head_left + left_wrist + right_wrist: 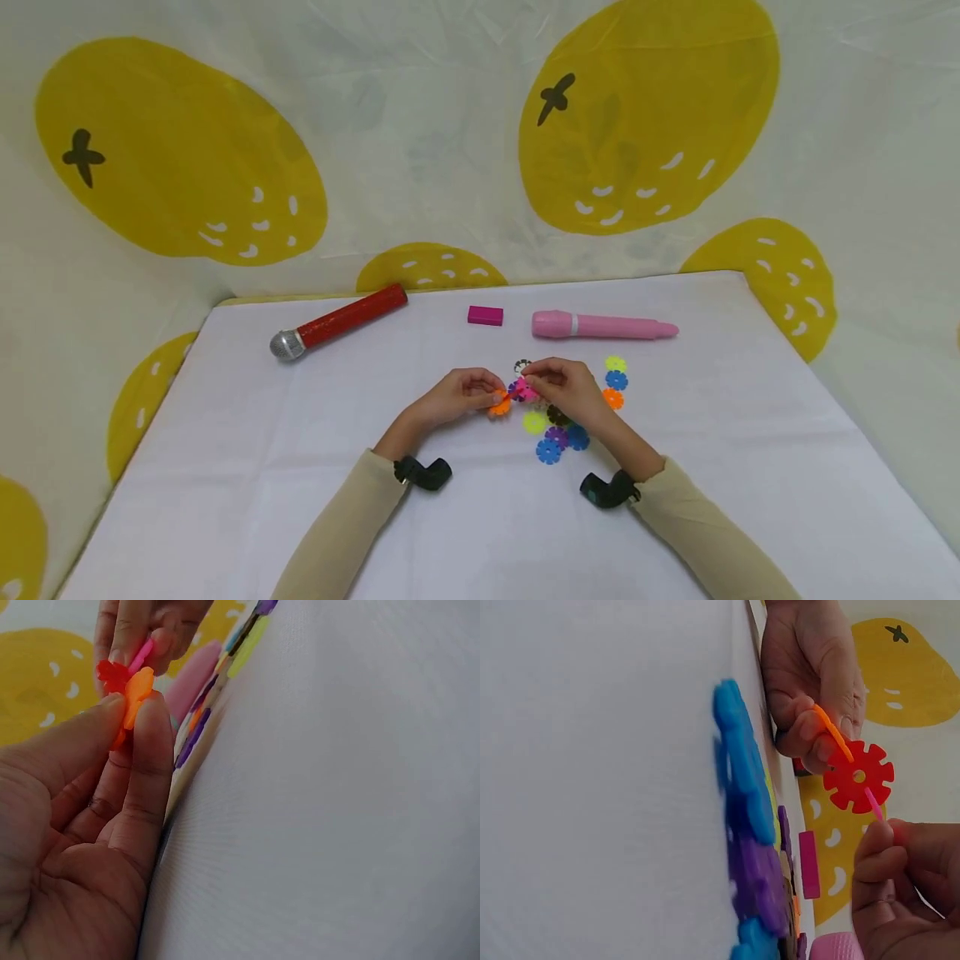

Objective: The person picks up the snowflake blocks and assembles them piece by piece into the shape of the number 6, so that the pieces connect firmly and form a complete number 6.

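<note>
Small linked set of slotted discs, held between two hands; loose discs unjoined

Landmark: the red disc, held up between the hands, clear of the white tabletop.

Progress, as judged: an early stage. The orange disc meets the red disc at its left-hand edge and appears slotted to it. The pink disc meets the opposite edge; whether it is fully seated cannot be told.

Unjoined stock: to the right of the red disc and nearer the person, a yellow disc, a dark disc, a purple disc and two blue discs. Farther right of it, in a short column, a second yellow disc, a third blue disc and a second orange disc. Further pieces are partly covered by the right hand; their number is uncertain.

Grip, left hand: thumb and finger pinch the orange disc, just left of the red disc.

Grip, right hand: thumb and finger pinch the pink disc by its outer edge, just right of the red disc. The red disc bridges the two grips; neither hand appears to pinch it directly.

Other items, all beyond the red disc: magenta block, slightly left; red microphone, well left; pink microphone, to the right.
</note>
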`<state>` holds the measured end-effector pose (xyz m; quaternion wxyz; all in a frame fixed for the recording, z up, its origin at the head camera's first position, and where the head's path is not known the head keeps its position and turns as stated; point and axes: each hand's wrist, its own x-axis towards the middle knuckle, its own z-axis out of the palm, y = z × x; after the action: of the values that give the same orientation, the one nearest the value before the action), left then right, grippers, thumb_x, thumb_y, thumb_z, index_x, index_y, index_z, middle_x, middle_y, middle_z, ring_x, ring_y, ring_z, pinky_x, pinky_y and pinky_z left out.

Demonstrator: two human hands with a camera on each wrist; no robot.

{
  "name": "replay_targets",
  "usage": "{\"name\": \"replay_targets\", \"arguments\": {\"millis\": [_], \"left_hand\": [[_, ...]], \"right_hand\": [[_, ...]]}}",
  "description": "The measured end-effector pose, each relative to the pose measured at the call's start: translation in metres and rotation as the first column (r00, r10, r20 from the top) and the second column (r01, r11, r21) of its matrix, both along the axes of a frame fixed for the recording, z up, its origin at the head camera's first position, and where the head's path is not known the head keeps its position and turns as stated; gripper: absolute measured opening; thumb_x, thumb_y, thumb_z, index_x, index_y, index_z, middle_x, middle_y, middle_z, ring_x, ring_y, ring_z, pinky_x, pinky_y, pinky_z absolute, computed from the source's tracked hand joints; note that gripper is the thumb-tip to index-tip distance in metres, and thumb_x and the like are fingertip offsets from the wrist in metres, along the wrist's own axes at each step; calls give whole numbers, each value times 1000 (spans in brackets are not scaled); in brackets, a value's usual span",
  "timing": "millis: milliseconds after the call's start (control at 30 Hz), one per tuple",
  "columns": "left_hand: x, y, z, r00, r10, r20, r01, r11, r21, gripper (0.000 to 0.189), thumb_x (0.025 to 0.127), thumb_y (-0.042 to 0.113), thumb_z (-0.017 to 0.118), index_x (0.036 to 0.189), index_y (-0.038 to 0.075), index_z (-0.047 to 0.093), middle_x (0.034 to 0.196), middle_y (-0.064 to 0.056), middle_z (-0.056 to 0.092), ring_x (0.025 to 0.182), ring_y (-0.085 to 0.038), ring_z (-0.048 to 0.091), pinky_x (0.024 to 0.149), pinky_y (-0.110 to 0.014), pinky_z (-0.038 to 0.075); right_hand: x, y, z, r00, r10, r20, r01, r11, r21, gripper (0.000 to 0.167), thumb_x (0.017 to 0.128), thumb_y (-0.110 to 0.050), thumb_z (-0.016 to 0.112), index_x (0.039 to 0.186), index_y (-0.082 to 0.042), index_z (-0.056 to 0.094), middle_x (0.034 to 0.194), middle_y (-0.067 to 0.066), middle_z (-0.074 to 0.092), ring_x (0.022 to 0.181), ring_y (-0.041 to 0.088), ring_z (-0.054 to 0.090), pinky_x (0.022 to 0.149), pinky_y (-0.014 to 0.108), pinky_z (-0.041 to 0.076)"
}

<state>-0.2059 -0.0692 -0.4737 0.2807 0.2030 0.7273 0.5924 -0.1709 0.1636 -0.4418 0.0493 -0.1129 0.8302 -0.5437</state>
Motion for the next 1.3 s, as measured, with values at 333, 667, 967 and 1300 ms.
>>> {"name": "replay_targets", "arguments": {"millis": [333, 667, 967, 1300], "left_hand": [[-2, -1, -4, 1000, -13, 29, 10, 997, 77, 30, 99, 17, 56, 124, -1, 58, 101, -6, 68, 78, -15, 63, 76, -24, 53], [0, 0, -1, 999, -10, -30, 11, 1000, 23, 28, 99, 22, 57, 119, 3, 63, 99, -3, 64, 88, -15, 56, 80, -23, 48], [-1, 0, 0, 998, 43, -48, -42, 999, 20, 26, 100, 22, 57, 113, 2, 64, 95, -2, 63, 84, -16, 55, 75, -23, 47], [-1, 1, -2, 994, 103, -21, -102, 995, 21, 25, 100, 22, 57, 110, 1, 64, 89, -1, 62, 77, -14, 53, 70, -21, 46]], "right_hand": [[-5, 4, 0, 988, 58, 144, -38, 990, -138, 30, 93, -11, 66, 121, 1, 65, 91, 13, 67, 76, 25, 68, 69, 27, 57], [-6, -9, 2, 972, 122, 202, -100, 988, -120, 29, 91, -12, 69, 118, -2, 65, 95, 10, 68, 84, 26, 67, 73, 26, 56], [-11, -4, 4, 980, 116, 160, -107, 992, -64, 29, 96, -21, 64, 117, -2, 67, 91, 16, 68, 75, 28, 61, 65, 26, 53], [-15, 15, 7, 929, 342, 141, -355, 932, 79, 22, 91, -12, 69, 110, -2, 69, 94, 10, 68, 77, 23, 58, 69, 23, 51]]}}
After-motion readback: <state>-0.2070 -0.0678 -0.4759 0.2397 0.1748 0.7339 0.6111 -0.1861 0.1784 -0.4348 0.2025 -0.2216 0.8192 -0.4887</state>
